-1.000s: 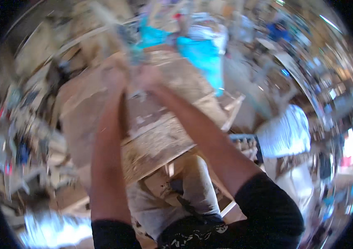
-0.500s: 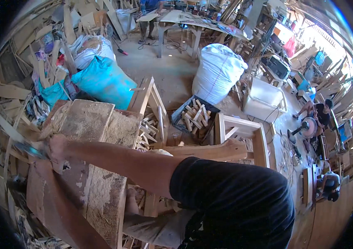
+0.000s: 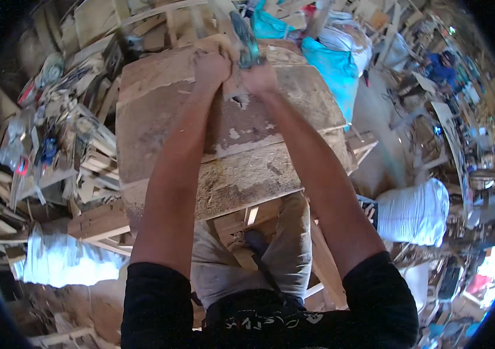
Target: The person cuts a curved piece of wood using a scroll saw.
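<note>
Both my arms reach to the far edge of a worn wooden bench top (image 3: 166, 116) sprinkled with sawdust. My right hand (image 3: 259, 78) is closed around the near end of a long tool with a teal-green part (image 3: 244, 36). Blur hides its exact kind. Just left of it, my left hand (image 3: 212, 67) has its fingers curled over a light-brown piece of wood (image 3: 231, 78). That wood lies between the two hands on the bench top. My left fingertips are partly hidden.
Scrap wood (image 3: 93, 157) is heaped left of the bench and beyond it. A turquoise sack (image 3: 334, 70) stands at the far right corner. A white sack (image 3: 413, 212) lies farther right. Another person (image 3: 439, 67) is at the upper right.
My view has swung left, so the bench top now lies straight ahead and both arms show. The tool stays in my right hand at the bench's far edge.
</note>
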A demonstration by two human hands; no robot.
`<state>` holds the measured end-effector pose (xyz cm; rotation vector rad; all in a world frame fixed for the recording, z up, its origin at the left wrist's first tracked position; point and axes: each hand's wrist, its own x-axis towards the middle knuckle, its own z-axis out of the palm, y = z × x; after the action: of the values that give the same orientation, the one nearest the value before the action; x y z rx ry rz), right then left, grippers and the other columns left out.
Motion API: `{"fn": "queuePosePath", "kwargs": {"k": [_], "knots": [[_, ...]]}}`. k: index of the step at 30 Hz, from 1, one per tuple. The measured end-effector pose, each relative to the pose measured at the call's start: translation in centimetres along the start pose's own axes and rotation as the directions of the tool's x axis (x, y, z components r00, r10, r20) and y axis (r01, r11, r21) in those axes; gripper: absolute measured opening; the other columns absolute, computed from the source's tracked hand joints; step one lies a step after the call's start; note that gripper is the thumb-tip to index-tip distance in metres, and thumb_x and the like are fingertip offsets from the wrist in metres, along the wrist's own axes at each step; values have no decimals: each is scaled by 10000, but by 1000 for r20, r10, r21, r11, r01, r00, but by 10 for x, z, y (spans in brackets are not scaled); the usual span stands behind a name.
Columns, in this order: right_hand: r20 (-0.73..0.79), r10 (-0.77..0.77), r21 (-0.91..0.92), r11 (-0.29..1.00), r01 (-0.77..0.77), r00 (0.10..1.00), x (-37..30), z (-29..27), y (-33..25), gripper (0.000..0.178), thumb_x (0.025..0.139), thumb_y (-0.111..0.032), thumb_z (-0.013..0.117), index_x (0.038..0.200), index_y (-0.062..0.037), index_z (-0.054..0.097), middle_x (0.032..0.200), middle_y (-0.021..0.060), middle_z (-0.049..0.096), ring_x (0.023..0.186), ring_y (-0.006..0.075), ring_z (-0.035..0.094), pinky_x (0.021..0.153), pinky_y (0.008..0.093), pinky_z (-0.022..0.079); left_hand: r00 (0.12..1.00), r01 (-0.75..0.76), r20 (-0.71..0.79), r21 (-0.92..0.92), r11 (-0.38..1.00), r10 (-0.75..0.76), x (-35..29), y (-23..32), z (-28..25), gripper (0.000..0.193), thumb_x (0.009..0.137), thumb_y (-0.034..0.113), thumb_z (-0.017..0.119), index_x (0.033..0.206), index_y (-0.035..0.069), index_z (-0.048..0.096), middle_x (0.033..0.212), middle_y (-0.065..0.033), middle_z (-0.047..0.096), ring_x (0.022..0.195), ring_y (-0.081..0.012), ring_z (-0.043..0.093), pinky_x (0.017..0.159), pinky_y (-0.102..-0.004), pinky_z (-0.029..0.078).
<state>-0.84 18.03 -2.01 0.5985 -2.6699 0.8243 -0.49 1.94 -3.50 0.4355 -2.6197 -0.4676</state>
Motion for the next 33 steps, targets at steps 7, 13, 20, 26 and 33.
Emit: {"fn": "queuePosePath", "kwargs": {"k": [7, 13, 20, 26, 33], "knots": [[60, 20, -20, 1000, -19, 998, -19, -8, -2, 403, 875, -346, 610, 1022, 8, 732, 1016, 273, 734, 975, 451, 714, 877, 539, 573, 993, 115, -29, -99, 988, -118, -18, 11, -1, 546, 1059, 450, 381, 1465, 110, 512, 1537, -414, 374, 1453, -543, 360, 1217, -612, 239], [68, -43, -34, 998, 46, 997, -4, -8, -2, 398, 903, -360, 574, 1005, -15, 746, 1012, 280, 731, 952, 465, 714, 860, 545, 571, 993, 112, 65, -168, 979, -103, 8, 1, -5, 556, 1067, 470, 374, 1518, 153, 448, 1549, -392, 373, 1461, -532, 349, 1216, -599, 255], [107, -63, 58, 997, 57, 992, -8, -16, -4, 393, 912, -309, 584, 1105, 9, 712, 1017, 291, 722, 938, 486, 705, 860, 554, 575, 997, 71, 25, -171, 983, -68, -5, -8, 5, 559, 1055, 496, 417, 1554, 243, 431, 1539, -378, 389, 1436, -552, 359, 1205, -620, 256], [-191, -334, -63, 943, 328, 923, -17, -34, 81, 336, 941, -182, 577, 1234, -80, 705, 1086, 262, 720, 987, 471, 695, 872, 556, 566, 987, -78, 133, -125, 989, 94, -5, 2, 2, 478, 1057, 544, 401, 1488, 392, 539, 1520, -337, 432, 1371, -597, 388, 1186, -638, 275], [-125, -450, -76, 893, 443, 884, -82, -68, 88, 377, 947, -138, 585, 1311, -150, 683, 1167, 230, 708, 1037, 437, 689, 902, 519, 567, 876, -437, 147, -163, 885, 460, 5, -95, -26, 514, 1090, 542, 339, 1514, 316, 520, 1546, -219, 491, 1429, -493, 412, 1207, -585, 267]]}}
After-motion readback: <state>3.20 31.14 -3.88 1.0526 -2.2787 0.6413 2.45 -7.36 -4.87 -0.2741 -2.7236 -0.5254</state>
